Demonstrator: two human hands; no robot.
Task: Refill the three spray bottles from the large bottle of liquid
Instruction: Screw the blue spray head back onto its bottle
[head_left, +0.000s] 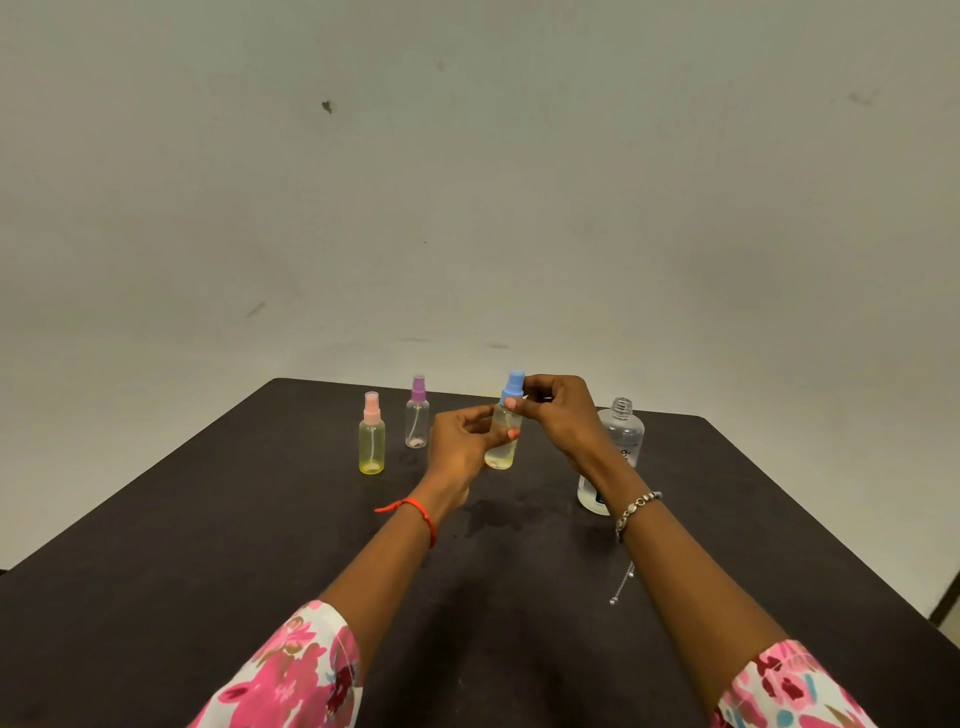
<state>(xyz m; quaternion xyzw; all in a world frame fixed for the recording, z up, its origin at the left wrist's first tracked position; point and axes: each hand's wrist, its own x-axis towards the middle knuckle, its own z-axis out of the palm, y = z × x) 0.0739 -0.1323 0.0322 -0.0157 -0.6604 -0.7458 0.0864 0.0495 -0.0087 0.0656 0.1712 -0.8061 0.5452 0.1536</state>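
Head view, entry as I log it from the remote station.

Left hand (460, 441): closed round the body of the blue bottle (503, 441), held off the bench (208, 571), upright or near it.

Right hand (558, 410): fingertips (511, 402) pinched on the blue cap (514, 384) at the bottle's neck. I judge a twisting grip; whether the cap is going on or coming off I cannot tell.

Blue bottle: pale liquid in the lower part, level hard to read behind the fingers.

Large bottle (621, 431): just right of the hands, standing on the bench, uncapped, partly hidden by the right wrist. Its cap is not visible.

Purple bottle (417, 415): behind and left, capped, looks nearly empty.

Pink bottle (372, 436): further left, capped, yellowish liquid inside.

Bench: dark, with a faint wet-looking patch below the hands.

Risks, in my judgement:
- The right forearm sits close to the open large bottle; a sideways sweep could topple it and spill.
- A cap threaded crooked would leak.
- Wet fingers could slip on the smooth bottle.
- The purple bottle may be overlooked.
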